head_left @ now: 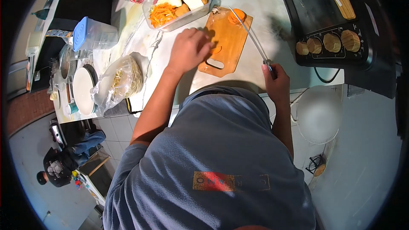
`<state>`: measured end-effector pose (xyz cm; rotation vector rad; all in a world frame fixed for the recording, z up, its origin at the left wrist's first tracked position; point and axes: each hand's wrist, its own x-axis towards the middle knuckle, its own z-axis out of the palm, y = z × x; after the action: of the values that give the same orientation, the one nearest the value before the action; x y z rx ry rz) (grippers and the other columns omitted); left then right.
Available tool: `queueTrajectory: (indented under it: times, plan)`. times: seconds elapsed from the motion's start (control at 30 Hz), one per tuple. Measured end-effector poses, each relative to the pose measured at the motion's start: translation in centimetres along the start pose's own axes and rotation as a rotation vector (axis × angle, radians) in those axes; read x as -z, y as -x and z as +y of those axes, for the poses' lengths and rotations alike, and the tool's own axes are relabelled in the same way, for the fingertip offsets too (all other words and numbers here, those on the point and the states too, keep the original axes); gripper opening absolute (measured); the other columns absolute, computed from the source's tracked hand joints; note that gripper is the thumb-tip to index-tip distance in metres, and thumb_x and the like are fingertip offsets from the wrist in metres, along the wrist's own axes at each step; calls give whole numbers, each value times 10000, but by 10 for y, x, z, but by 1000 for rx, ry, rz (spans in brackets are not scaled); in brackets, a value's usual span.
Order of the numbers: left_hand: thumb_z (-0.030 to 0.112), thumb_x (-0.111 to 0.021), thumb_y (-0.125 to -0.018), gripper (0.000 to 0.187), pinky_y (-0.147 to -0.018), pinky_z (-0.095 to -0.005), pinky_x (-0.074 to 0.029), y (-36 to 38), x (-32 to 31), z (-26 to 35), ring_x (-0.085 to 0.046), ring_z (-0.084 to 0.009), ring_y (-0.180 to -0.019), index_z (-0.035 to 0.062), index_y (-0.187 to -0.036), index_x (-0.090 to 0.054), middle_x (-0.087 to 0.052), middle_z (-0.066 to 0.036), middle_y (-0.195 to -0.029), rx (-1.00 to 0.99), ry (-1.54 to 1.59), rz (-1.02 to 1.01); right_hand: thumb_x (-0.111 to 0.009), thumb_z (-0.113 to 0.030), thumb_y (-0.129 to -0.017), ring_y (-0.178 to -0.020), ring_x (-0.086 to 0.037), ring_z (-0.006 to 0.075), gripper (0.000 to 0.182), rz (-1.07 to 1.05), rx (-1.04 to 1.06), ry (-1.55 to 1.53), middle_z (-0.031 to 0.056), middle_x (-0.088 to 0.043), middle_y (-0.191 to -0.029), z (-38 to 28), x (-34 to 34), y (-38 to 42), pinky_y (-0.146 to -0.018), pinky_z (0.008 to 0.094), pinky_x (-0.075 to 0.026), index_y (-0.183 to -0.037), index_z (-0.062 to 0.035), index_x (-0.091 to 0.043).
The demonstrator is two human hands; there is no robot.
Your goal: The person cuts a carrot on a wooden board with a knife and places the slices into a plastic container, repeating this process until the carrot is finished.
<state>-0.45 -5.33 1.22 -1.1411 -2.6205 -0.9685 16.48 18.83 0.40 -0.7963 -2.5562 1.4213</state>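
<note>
The right hand grips a slim metal knife by its handle; the left hand, open with fingers loosely bent, is at the left edge of a smooth wooden cutting board. Thin, round, bright orange carrot slices lie at its far end. The glossy countertop is grey-veined. Beyond, a clear plastic tub holds carrot shreds; a person appears across the room.

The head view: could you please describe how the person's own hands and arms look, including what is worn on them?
The left hand and right hand are bare, without gloves; I see no ring or watch. Both forearms are uncovered. The left sleeve is short and blue-grey, part of a shirt with a red and gold lettered print.
</note>
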Motion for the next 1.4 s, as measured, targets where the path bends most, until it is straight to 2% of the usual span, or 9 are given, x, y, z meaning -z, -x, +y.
queueTrajectory:
  times: [0.17, 0.37, 0.6, 0.67, 0.77, 0.87, 0.93, 1.03, 1.4]
  plan:
    - [233, -735, -744, 239, -734, -391, -448, 10, -13, 5, -543, -286, -806, 72, -893, -641, -539, -85, -810, -14, 54, -182, -643, -296, -903, -572, -375, 50, 299, 1, -3, 2, -21, -478, -598, 3, 0, 2, -513, 249, -325, -839, -9, -594]
    - [108, -698, -761, 181, -761, -372, -442, 6, -19, 1, -547, -259, -839, 116, -938, -657, -553, -56, -848, -99, 39, -127, -643, -290, -903, -567, -387, 48, 289, -11, -21, 9, -24, -487, -597, 1, -1, 2, -512, 249, -332, -845, -11, -597]
    - [122, -708, -757, 210, -783, -373, -443, -6, -19, 9, -557, -252, -896, 116, -962, -660, -581, -54, -913, -143, 29, -180, -629, -272, -905, -586, -409, 56, 270, -105, -51, -30, -9, -492, -601, -8, -4, 6, -533, 259, -350, -830, -15, -593]
    - [140, -721, -755, 236, -791, -383, -446, -3, -14, 15, -568, -263, -893, 81, -974, -654, -611, -65, -918, 16, -30, -60, -622, -272, -907, -594, -414, 62, 276, -146, -72, -45, 0, -488, -599, -13, -4, 10, -540, 265, -354, -817, -14, -585]
    - [155, -735, -748, 245, -772, -386, -458, 1, -17, 4, -585, -276, -837, 48, -953, -654, -642, -86, -866, 58, -16, -173, -575, -298, -930, -588, -421, 103, 331, -243, -65, 52, 59, -477, -590, -17, -7, 14, -556, 291, -368, -800, 6, -560]
    - [148, -733, -754, 225, -753, -379, -473, -1, -25, 5, -599, -287, -791, 36, -936, -663, -651, -101, -800, 30, 83, -87, -519, -317, -955, -572, -478, 210, 375, -262, -90, 111, 152, -504, -618, -20, -14, 15, -581, 337, -398, -805, 25, -545]
    - [140, -727, -762, 212, -752, -376, -479, -2, -32, 7, -604, -290, -792, 28, -932, -666, -654, -107, -801, 36, 116, -63, -482, -325, -970, -638, -563, 339, 392, -256, -48, 168, 226, -559, -699, -17, -18, 14, -622, 388, -428, -835, 34, -560]
    - [123, -716, -774, 196, -760, -373, -485, -3, -36, 11, -609, -297, -801, 20, -934, -670, -657, -117, -805, 56, 166, -39, -465, -330, -976, -762, -607, 404, 399, -310, -36, 247, 244, -607, -780, -16, -20, 12, -670, 404, -454, -859, 33, -581]
    - [165, -670, -796, 157, -715, -368, -500, 1, -37, 21, -633, -299, -789, 40, -889, -686, -665, -130, -793, 223, 159, 1, -443, -324, -984, -803, -598, 445, 414, -341, -13, 294, 265, -612, -798, -22, -22, 12, -687, 438, -472, -843, 40, -581]
